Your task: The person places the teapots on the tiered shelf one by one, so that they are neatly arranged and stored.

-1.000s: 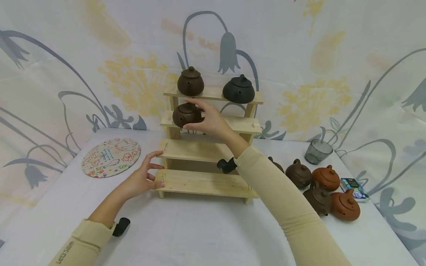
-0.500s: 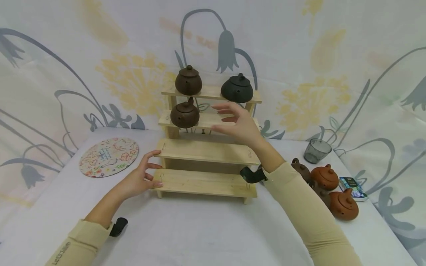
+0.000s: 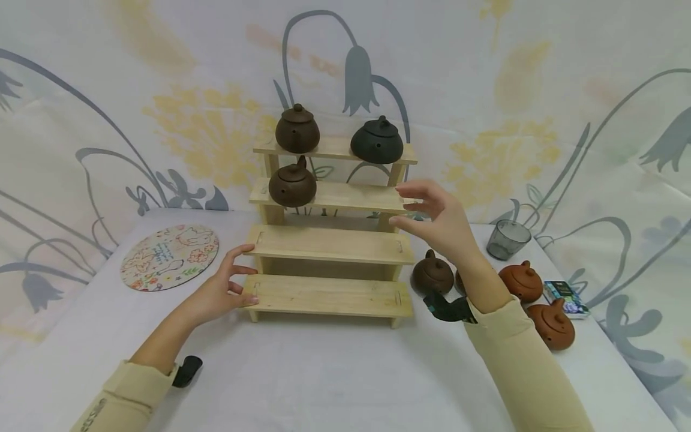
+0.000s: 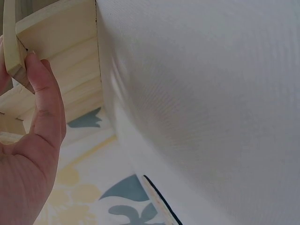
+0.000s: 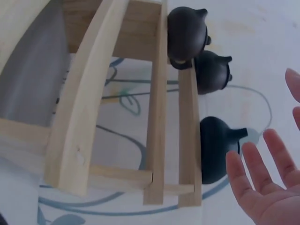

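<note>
A stepped wooden display stand faces me. My left hand grips the left end of its lowest board, with thumb and finger on either side of the edge in the left wrist view. On the top tier sit a dark brown teapot at left and a black teapot at right. Another brown teapot rests at the left end of the second tier. My right hand hovers off the right end of that tier, fingers spread and holding nothing; the right wrist view shows its fingers near the black teapot.
Right of the stand are a brown teapot, two reddish teapots and another pot mostly hidden behind my right wrist. A grey clear cup and a small colourful box stand farther right. A round floral mat lies left.
My right hand has let go of the brown teapot on the second tier and drawn away to the right. The left hand keeps its grip on the stand.
</note>
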Tool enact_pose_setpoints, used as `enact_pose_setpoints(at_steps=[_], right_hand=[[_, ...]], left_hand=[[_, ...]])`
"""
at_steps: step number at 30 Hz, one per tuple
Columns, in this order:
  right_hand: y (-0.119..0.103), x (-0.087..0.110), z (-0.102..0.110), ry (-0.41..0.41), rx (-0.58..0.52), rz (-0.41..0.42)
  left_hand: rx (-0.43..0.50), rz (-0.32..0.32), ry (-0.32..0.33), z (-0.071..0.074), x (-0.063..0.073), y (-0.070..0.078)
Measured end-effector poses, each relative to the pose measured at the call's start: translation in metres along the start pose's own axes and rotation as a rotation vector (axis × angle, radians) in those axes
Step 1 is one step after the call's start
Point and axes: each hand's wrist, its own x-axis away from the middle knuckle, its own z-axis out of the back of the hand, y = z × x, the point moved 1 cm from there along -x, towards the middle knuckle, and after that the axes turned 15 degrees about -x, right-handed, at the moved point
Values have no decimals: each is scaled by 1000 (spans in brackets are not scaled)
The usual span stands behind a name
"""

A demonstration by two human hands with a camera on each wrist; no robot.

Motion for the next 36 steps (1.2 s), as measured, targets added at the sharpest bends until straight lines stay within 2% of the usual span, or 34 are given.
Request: enact_pose_setpoints(at_steps=[7, 18, 26, 31, 36], right_hand=[[4, 27, 16, 28, -5, 14], [17, 71, 37, 121, 69, -84], [28, 106, 53, 198, 178, -234], [40, 118, 60, 235, 186, -372], [57, 127, 67, 238, 171, -522]], left_hand=[[-8, 0, 1, 0, 0, 0], [-7, -21, 7, 2, 1, 1], [-12, -32, -5, -1, -2, 2], [-31, -14, 8, -1, -1, 1], [-30, -7, 9, 0, 1, 1]])
